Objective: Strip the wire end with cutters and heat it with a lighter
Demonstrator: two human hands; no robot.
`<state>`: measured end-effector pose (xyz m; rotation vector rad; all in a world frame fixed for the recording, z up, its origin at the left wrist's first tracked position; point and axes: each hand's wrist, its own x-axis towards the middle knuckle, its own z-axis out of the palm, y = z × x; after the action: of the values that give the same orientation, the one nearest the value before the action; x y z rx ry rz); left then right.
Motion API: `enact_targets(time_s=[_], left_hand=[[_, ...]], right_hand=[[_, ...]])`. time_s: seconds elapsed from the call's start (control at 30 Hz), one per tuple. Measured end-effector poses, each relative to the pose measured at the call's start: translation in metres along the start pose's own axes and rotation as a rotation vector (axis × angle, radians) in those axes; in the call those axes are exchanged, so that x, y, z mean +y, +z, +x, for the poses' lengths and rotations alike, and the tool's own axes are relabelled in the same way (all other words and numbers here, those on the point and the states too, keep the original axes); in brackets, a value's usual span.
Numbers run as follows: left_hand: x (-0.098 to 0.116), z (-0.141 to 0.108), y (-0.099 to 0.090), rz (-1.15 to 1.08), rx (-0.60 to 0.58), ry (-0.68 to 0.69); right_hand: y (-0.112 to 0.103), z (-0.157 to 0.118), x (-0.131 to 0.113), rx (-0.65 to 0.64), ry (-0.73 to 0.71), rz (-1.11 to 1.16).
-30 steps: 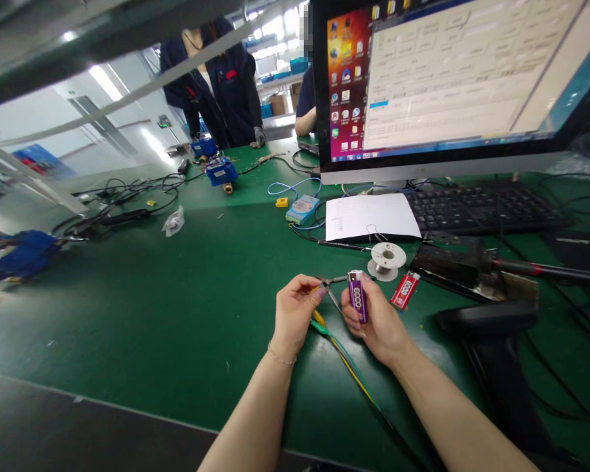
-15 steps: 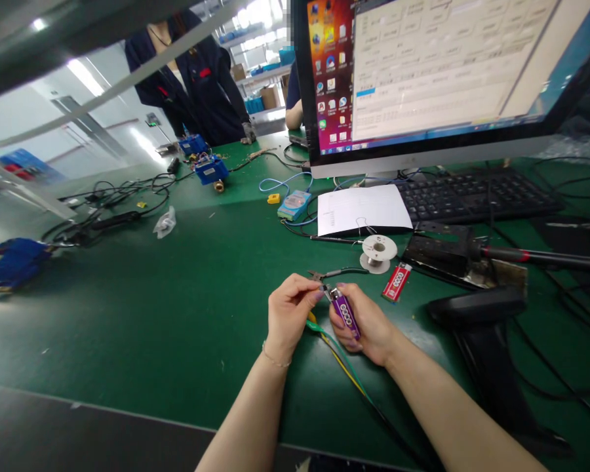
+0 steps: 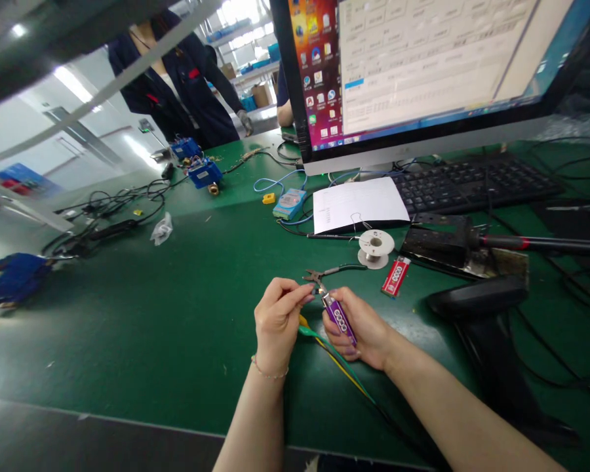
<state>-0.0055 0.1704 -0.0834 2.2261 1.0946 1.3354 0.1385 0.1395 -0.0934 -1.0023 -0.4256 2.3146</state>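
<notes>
My right hand grips a purple lighter, tilted with its top toward the left, where a small flame glows. My left hand pinches the end of a thin wire right at that flame. Yellow and green wires run from under my left hand back toward me across the green table. Small cutters lie on the table just beyond my fingers.
A red lighter, a solder spool, a paper sheet, a keyboard, a monitor and a soldering iron lie beyond and right. Cables and blue devices sit far left. A person in dark clothing stands across the table.
The lighter tipped from upright to slanted, its top brought to the wire end in my left hand, and a flame now shows. The camera view shifted slightly rightward.
</notes>
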Motion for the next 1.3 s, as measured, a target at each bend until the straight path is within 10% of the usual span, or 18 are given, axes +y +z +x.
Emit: enact_targets(time_s=[0.53, 1.3], left_hand=[[0.005, -0.001, -0.019, 0.343, -0.088, 0.204], [-0.001, 0.004, -0.019, 0.337, -0.058, 0.053]], right_hand=[[0.009, 0.005, 0.008, 0.028, 0.016, 0.002], [0.007, 0.007, 0.009, -0.006, 0.054, 0.184]])
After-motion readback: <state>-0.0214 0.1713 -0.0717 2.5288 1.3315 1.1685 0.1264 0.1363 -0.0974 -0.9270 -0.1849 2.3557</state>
